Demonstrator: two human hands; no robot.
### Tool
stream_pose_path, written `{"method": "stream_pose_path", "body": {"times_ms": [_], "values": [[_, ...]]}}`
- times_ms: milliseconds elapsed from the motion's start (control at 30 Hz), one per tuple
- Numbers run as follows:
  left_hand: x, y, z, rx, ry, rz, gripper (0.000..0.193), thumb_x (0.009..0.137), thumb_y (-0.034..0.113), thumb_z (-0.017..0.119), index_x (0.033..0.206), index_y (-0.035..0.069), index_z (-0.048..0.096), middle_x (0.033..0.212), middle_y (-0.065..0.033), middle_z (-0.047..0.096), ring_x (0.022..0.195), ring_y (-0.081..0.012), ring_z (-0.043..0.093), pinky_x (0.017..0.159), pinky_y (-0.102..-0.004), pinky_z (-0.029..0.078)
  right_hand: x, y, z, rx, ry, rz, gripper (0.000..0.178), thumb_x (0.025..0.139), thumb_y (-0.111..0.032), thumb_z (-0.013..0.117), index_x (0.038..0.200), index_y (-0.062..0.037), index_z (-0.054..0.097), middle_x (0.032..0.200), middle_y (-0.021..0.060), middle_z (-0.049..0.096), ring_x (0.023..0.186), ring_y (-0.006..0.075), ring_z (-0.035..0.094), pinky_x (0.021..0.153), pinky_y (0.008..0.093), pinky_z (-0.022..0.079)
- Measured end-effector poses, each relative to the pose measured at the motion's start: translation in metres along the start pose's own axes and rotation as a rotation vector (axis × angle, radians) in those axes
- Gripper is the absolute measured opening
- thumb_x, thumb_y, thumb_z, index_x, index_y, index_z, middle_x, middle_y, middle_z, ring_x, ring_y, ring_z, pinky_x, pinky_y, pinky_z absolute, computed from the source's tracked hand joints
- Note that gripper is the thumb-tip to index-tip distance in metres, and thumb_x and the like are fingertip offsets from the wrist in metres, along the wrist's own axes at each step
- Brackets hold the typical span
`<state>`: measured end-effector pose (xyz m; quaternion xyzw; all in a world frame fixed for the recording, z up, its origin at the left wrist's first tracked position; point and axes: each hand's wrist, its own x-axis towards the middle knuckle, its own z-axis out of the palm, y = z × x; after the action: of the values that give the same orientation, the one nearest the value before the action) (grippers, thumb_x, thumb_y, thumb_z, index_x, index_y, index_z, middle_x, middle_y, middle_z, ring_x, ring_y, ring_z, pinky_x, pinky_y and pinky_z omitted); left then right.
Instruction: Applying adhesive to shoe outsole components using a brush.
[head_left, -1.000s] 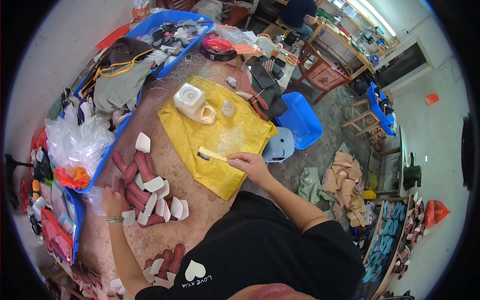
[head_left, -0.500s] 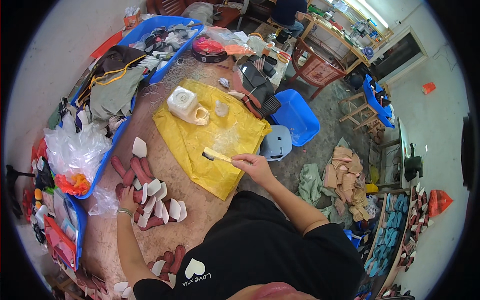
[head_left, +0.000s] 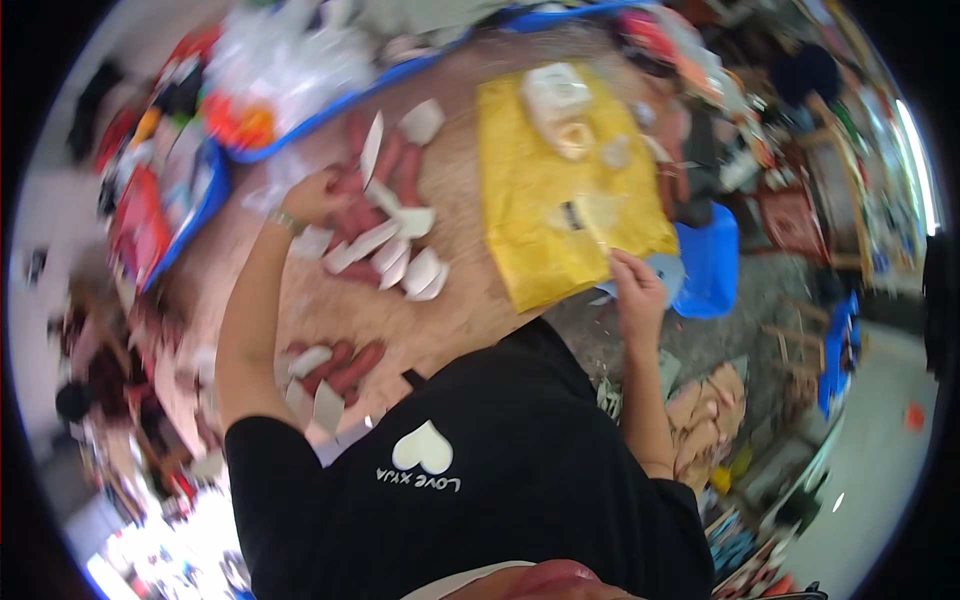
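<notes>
Your right hand (head_left: 640,283) is grasping the brush (head_left: 597,216) by its handle end, grip pinched between thumb and fingers. The brush is sitting over the yellow sheet (head_left: 545,255), toward the counter's (head_left: 460,200) near right corner; can't tell if the bristles are touching. Your left hand (head_left: 314,197) is resting at the left side of the pile of red pieces (head_left: 407,172), left half of the counter. It's blurring, so can't tell if that grip is grasping a piece or just touching.

A white flap (head_left: 373,150) is standing edge-up near your left fingers. Pieces are overlapping, so pulling one could be dragging neighbours along or bending flaps. A clear bag (head_left: 268,188) is lying just beside that hand and could be snagging.

The sheet looks to be overhanging the near right corner; catching it with your right forearm could be shifting the white jug (head_left: 555,95), which is standing on its far end. The pinch is looking light: knocking the brush could be twisting it loose, and any wet bristles could be marking the sheet.
</notes>
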<state>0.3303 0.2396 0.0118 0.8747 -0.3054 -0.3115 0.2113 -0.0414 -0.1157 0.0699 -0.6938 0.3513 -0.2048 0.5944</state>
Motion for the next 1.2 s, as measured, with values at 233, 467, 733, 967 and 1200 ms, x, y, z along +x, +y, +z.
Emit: {"method": "stream_pose_path", "body": {"times_ms": [233,467,733,967,1200], "values": [[-0.052,-0.001,-0.005,-1.243,-0.003,0.053,0.054,0.095,0.045,0.044,0.123,0.000,0.049,0.113,-0.0138,0.060,0.106,-0.0225,0.058,0.098,-0.0360,0.042,0.010,-0.006,0.029,0.072,-0.125,0.011,0.021,0.087,-0.007,0.063,0.104,0.0042,0.065,0.060,-0.0073,0.048,0.045,-0.0014,0.032,0.040,0.0172,0.020],[-0.091,0.029,0.019,-1.698,0.413,0.267,0.061,0.095,0.052,0.038,0.117,-0.003,0.052,0.113,-0.0182,0.059,0.108,-0.0301,0.057,0.099,-0.0451,0.044,0.021,-0.011,0.061,0.421,-0.274,0.071,0.030,0.089,-0.005,0.057,0.119,0.0020,0.053,0.061,-0.0078,0.040,0.045,0.0007,0.029,0.039,0.0177,0.020],[-0.118,0.070,0.049,-1.976,0.612,0.467,0.065,0.092,0.059,0.038,0.111,-0.001,0.053,0.108,-0.0149,0.059,0.100,-0.0274,0.060,0.093,-0.0417,0.046,0.025,-0.032,0.155,0.605,-0.548,0.200,0.037,0.092,-0.011,0.053,0.127,-0.0015,0.044,0.063,-0.0054,0.038,0.047,0.0028,0.032,0.042,0.0179,0.026],[-0.126,0.148,0.069,-1.869,0.736,0.641,0.060,0.091,0.053,0.045,0.123,0.002,0.043,0.094,-0.0023,0.046,0.082,-0.0146,0.045,0.079,-0.0305,0.042,0.011,-0.024,0.215,0.130,-0.598,-0.614,0.022,0.095,-0.017,0.052,0.111,-0.0057,0.061,0.104,0.0074,0.062,0.092,0.0191,0.058,0.081,0.0335,0.045],[-0.117,0.171,0.105,-2.076,0.614,0.748,0.054,0.092,0.050,0.046,0.119,0.003,0.044,0.101,-0.0067,0.049,0.087,-0.0160,0.046,0.080,-0.0290,0.043,-0.006,-0.039,0.205,0.275,-0.703,-0.378,0.032,0.094,-0.024,0.050,0.117,-0.0022,0.052,0.085,0.0128,0.056,0.083,0.0209,0.057,0.074,0.0371,0.044]]}}
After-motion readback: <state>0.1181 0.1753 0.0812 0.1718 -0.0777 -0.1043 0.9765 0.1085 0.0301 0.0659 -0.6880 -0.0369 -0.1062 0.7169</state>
